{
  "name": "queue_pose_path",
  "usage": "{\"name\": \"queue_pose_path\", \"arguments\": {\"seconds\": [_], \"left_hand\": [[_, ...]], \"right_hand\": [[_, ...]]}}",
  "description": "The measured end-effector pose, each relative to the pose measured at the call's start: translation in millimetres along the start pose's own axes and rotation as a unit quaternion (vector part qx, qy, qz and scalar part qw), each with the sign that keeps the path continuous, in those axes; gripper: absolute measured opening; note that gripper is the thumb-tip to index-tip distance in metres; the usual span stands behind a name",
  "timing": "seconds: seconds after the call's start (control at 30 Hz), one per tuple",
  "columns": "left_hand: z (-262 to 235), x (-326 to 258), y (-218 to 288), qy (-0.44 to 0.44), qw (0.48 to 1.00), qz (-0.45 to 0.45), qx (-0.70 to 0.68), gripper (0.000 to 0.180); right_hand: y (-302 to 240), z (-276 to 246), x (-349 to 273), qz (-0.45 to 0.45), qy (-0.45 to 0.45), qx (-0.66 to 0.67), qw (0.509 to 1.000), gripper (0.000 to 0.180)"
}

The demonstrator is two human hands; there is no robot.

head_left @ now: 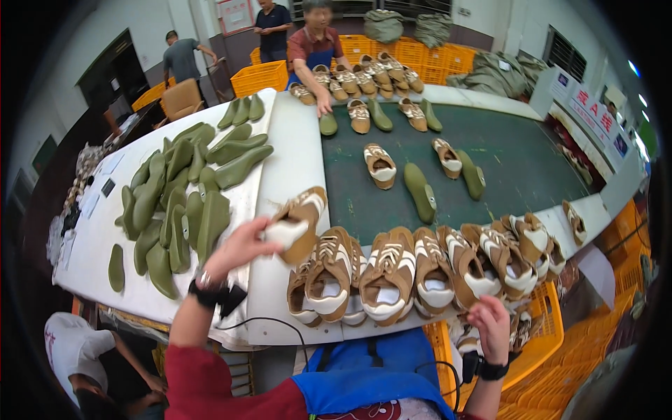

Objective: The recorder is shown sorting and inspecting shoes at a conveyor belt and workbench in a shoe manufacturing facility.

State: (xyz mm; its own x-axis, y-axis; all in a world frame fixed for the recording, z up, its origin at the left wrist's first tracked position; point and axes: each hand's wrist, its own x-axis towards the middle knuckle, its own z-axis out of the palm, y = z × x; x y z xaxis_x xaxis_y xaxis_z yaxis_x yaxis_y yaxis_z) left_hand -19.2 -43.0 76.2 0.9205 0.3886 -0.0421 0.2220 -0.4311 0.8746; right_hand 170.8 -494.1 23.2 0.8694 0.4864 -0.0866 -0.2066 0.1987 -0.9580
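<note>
My left hand [241,248] grips a brown sneaker [306,213] with white stripes by its white heel, raised over the left end of a shoe row. Along the near edge of the table stands that row of matching laced sneakers [388,273], heels toward me and pressed close together. My right hand [491,323] hovers by the heels at the row's right part. Its fingers are loosely curled and apart, with nothing visible in them. To the left lies a heap of green shoe lasts [178,189] on a white-covered table.
Sneakers [379,166] and green lasts [420,192] lie on a dark green conveyor belt [518,168]. Across it, a person [318,52] reaches toward a last beside piled sneakers. Yellow crates [549,315] stand below right. Another person [77,350] bends at lower left.
</note>
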Motion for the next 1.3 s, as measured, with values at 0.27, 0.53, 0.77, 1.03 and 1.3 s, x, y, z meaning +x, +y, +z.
{"name": "queue_pose_path", "arguments": {"seconds": [0.27, 0.53, 0.77, 1.03, 1.3], "left_hand": [[-46, 175, -128, 0.176, 0.886, -0.205, 0.377, 0.081], [-79, 55, -197, 0.272, 0.753, -0.463, 0.381, 0.095], [-88, -7, -233, 0.322, 0.811, -0.394, 0.290, 0.067], [-68, -40, -207, 0.189, 0.914, -0.315, 0.171, 0.071], [22, -110, -173, 0.274, 0.906, -0.272, 0.175, 0.064]], "right_hand": [[3, -20, -3, -0.002, 0.075, 0.002, 0.997, 0.024], [16, -24, 8, 0.013, 0.064, 0.000, 0.998, 0.023], [26, -18, 12, 0.013, 0.060, 0.008, 0.998, 0.019], [27, -30, 6, 0.009, 0.067, -0.002, 0.998, 0.022], [32, -32, 11, 0.021, 0.057, -0.001, 0.998, 0.022]]}}
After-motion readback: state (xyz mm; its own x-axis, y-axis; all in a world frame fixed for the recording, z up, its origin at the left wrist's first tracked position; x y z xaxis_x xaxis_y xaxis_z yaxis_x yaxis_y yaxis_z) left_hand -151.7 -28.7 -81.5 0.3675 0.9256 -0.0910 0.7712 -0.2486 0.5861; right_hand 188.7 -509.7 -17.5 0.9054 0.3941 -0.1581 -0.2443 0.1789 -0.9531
